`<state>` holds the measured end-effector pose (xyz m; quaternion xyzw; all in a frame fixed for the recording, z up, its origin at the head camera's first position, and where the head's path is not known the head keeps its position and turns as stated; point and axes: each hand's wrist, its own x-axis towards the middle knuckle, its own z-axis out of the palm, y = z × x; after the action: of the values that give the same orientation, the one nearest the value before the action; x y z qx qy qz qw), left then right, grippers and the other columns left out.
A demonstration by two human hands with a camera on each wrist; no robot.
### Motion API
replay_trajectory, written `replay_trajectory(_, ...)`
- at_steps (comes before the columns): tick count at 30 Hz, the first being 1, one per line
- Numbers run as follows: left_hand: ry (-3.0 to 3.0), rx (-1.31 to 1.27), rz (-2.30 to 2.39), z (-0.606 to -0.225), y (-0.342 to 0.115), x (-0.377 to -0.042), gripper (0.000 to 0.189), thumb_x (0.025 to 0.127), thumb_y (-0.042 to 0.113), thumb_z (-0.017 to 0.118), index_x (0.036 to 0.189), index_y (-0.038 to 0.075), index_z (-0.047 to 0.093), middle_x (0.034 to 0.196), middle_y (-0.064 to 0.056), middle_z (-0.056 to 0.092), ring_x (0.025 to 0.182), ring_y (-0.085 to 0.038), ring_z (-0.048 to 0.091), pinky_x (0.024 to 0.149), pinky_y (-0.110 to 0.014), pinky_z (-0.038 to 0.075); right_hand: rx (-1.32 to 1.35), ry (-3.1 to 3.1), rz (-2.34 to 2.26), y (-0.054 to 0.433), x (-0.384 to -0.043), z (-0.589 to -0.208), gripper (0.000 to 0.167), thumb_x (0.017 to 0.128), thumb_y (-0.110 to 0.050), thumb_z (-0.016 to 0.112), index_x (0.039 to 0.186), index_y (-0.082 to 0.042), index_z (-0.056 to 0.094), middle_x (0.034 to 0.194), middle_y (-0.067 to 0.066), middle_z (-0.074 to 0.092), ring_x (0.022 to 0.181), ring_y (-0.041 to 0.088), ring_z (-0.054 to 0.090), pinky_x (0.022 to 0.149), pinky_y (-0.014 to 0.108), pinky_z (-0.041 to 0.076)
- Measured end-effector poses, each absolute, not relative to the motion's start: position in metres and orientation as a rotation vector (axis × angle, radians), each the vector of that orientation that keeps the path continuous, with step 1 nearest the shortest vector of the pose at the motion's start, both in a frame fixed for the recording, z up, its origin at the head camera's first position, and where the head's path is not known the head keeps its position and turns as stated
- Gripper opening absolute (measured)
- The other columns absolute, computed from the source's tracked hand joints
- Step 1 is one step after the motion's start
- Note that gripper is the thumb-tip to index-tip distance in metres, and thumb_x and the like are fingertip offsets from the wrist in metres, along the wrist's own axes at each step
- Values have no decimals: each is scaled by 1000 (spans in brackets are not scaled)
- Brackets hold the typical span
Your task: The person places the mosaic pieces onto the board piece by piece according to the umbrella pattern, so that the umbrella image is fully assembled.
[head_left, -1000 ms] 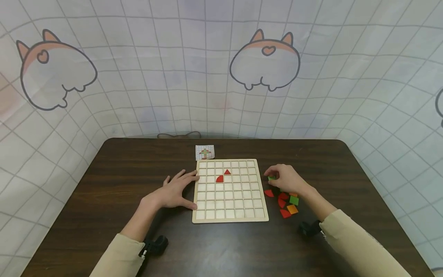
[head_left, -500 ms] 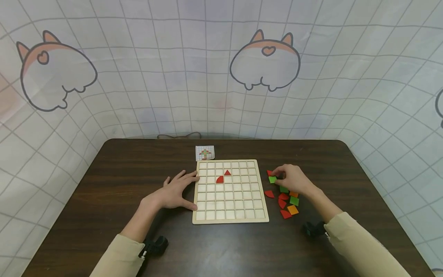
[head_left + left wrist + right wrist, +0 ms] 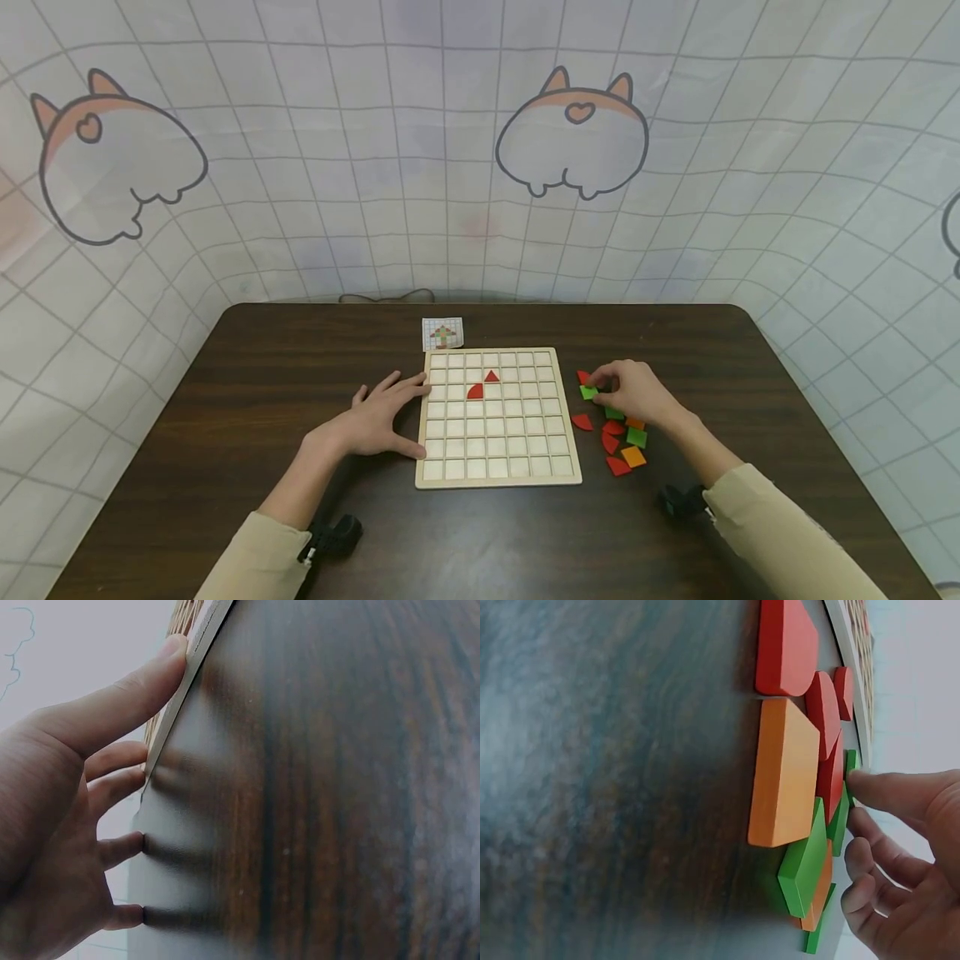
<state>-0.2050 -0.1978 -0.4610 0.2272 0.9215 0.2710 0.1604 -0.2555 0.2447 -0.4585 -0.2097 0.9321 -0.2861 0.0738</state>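
A pale wooden grid board (image 3: 497,482) lies on the table with a red triangle (image 3: 491,377) and a red quarter-circle piece (image 3: 476,391) in its cells. My left hand (image 3: 369,419) is spread along the board's left side, thumb and fingertips at its edge; in the left wrist view the thumb (image 3: 127,697) rests at that edge. Right of the board, my right hand (image 3: 633,393) has thumb and index finger at a green square tile (image 3: 588,392), pinching it low over the table. The right wrist view shows the thumb tip against this green tile (image 3: 851,759), other fingers curled.
A small printed pattern card (image 3: 442,333) lies behind the board's back left corner. Beside and below the right hand are loose red pieces (image 3: 611,442), an orange square (image 3: 633,457) and another green square (image 3: 636,437). A white grid-patterned cloth (image 3: 465,208) hangs behind the table (image 3: 300,333).
My right hand has shifted slightly right, uncovering a red piece at the far end and a green tile below. The left hand stays at the board's edge.
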Motion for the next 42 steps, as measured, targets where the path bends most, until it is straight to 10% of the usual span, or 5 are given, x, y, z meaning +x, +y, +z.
replay_trajectory(42,2626,656,808,-468,-199,-206,96,81,49,86,158,13,42,170,-7,20,155,-41,4,109,-79,-2,-713,2696,-1003,198,-257,-449,24,93,-7,74,115,1,70,85,-2,68,72,13,62,64,33,51)
